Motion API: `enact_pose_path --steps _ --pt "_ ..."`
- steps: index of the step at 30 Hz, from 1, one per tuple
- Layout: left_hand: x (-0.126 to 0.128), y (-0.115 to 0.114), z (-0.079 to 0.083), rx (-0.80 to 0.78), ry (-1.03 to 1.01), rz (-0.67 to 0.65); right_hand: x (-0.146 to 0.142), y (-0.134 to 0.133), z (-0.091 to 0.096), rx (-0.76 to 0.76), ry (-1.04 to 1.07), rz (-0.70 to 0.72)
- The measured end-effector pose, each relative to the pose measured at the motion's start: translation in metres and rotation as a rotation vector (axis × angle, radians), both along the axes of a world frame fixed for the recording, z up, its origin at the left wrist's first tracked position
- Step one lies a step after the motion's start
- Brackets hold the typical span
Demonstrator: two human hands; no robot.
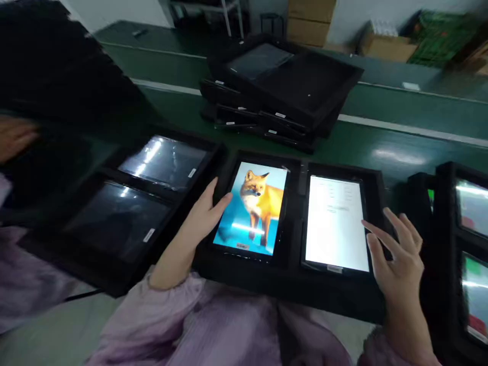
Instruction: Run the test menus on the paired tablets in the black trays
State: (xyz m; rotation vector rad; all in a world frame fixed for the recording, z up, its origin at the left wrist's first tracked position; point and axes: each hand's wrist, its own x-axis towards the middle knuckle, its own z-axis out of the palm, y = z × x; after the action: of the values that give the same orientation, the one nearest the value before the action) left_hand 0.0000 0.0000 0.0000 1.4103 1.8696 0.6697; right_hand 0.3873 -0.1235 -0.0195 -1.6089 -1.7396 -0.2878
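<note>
Resting open on the fox tablet's [251, 209] left edge, left hand [198, 218] fingers spread; right hand [396, 254] open, fingers apart, beside white-screen tablet [335, 221] right edge; both tablets sit in black tray [290, 290], near edge of green table [381, 147]

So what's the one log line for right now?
left hand: touching fox tablet | right hand: at white-screen tablet edge | both tablets in black tray

Green surface [381, 147] with pale stripe running across. Cardboard boxes [310, 20] stacked against light wall [114, 10] behind. Glare overhead.
</note>
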Motion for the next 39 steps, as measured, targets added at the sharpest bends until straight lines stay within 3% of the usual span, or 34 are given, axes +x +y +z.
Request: enact_pose_path --steps 5,9,13,18,23,28,33,39 --pt "-0.015 -0.023 -0.001 -0.056 -0.091 -0.052 -0.006 -0.012 0.011 -0.070 0.109 0.121" --pt "-0.019 -0.041 0.012 -0.128 -0.115 -0.092 -0.010 -0.021 0.017 -0.170 0.103 0.327" --pt "-0.021 -0.050 0.023 -0.254 -0.033 -0.143 -0.012 -0.026 0.019 -0.231 0.120 0.419" --pt "-0.028 -0.051 0.026 -0.356 0.045 -0.275 -0.011 -0.027 0.013 -0.255 0.090 0.450" --pt "-0.024 -0.052 0.034 -0.418 0.108 -0.352 -0.014 -0.026 0.005 -0.198 -0.010 0.255" --pt "-0.004 -0.053 0.035 -0.487 0.240 -0.245 -0.018 -0.027 0.008 -0.116 0.042 0.154" --pt "0.008 -0.050 0.025 -0.310 0.199 -0.076 -0.016 -0.026 0.010 -0.104 0.026 0.212" --pt "0.003 -0.050 0.018 -0.209 0.175 -0.059 -0.021 -0.025 0.012 -0.134 0.046 0.278"
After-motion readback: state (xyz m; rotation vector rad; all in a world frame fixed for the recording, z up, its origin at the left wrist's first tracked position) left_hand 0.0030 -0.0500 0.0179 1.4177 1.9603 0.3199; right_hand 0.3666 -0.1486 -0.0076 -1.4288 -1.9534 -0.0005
